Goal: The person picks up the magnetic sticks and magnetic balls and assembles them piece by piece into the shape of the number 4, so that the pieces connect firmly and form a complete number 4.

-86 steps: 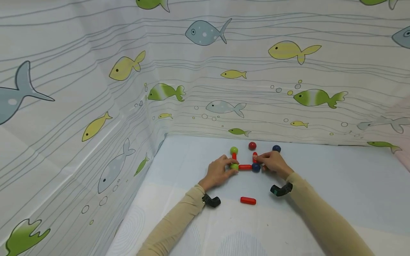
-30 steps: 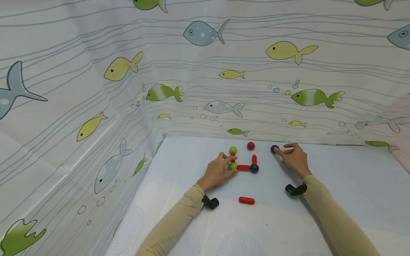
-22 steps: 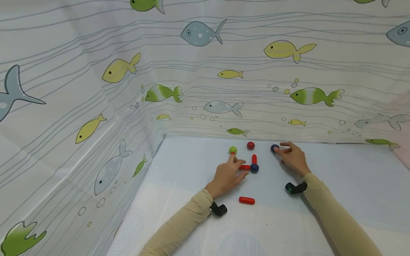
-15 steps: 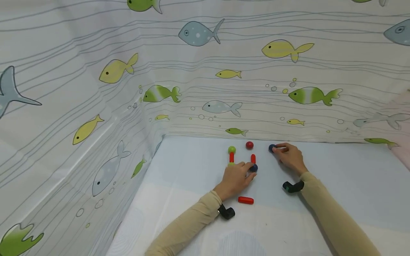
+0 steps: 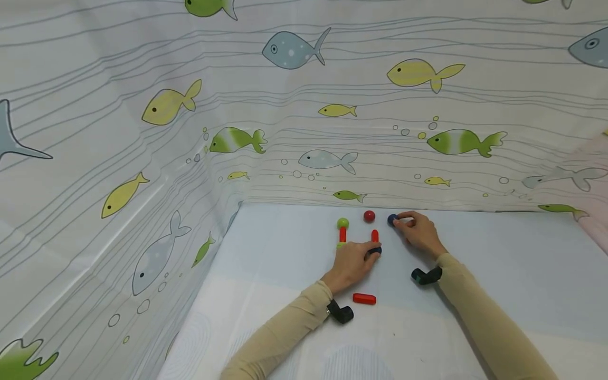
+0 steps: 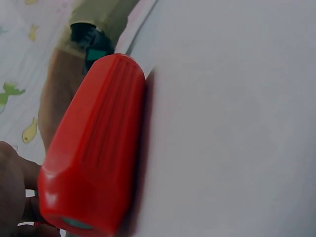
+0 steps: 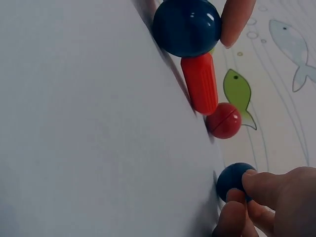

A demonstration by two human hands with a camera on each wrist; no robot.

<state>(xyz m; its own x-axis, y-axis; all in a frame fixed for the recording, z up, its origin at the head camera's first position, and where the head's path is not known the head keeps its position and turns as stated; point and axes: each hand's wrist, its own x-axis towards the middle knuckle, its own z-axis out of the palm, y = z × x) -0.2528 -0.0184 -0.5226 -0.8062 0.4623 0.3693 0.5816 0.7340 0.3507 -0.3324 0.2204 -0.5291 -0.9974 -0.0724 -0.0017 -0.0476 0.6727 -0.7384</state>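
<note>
My left hand (image 5: 351, 264) pinches the near blue ball (image 7: 185, 29) between thumb and finger. A red rod (image 7: 200, 84) extends from that ball toward the back. With thumb and fingertips my right hand (image 5: 418, 232) holds the far blue ball (image 7: 231, 178) on the table. Just left of it sits a red ball (image 5: 369, 216), beyond the rod's far end. On the left, another red rod (image 5: 343, 234) runs from a green ball (image 5: 343, 223) to a second green ball (image 5: 340, 245), mostly hidden by my left hand. The cross rod between the near balls is hidden too.
A loose red rod (image 5: 364, 298) lies nearer me, below the left hand; it fills much of the left wrist view. The white table (image 5: 513, 264) meets a fish-printed curtain (image 5: 285, 105) at the back and left. Black wrist cameras (image 5: 426, 275) sit on both wrists.
My left hand has moved right from the near green ball to the near blue ball. My right hand left the right-hand rod, took the far blue ball and slid it left toward the red ball.
</note>
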